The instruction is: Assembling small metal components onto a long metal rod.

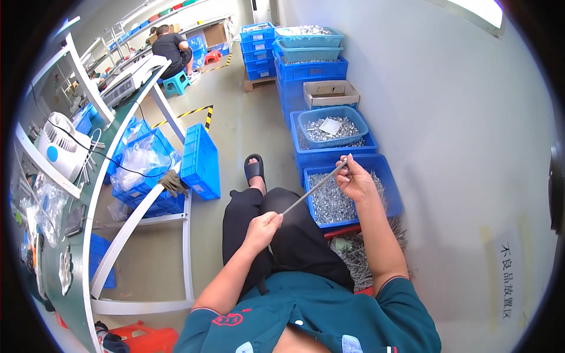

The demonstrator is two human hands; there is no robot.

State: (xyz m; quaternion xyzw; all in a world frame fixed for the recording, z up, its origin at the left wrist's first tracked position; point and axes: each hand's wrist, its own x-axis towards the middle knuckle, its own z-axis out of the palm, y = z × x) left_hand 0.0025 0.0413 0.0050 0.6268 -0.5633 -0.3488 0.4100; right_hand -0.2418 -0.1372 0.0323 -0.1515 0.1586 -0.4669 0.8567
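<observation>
A thin grey metal rod (311, 192) slants across in front of my lap, rising to the right. My left hand (262, 232) is closed in a fist around its lower end. At the upper end, the fingertips of my right hand (356, 180) pinch the tip; whether a small part sits there is hidden by the fingers. Behind the rod, a blue bin (393, 197) holds many small silvery metal parts (331, 203). Beneath my right forearm lie many thin metal rods (359, 265) in a red container (340, 230).
Stacked blue bins (312, 70) and a cardboard box (331, 88) line the wall on the right. To the left stands a green-topped workbench (69, 300) with a white fan (62, 144). Blue crates (200, 162) rest beside it. Farther back, a person (170, 52) sits on a stool.
</observation>
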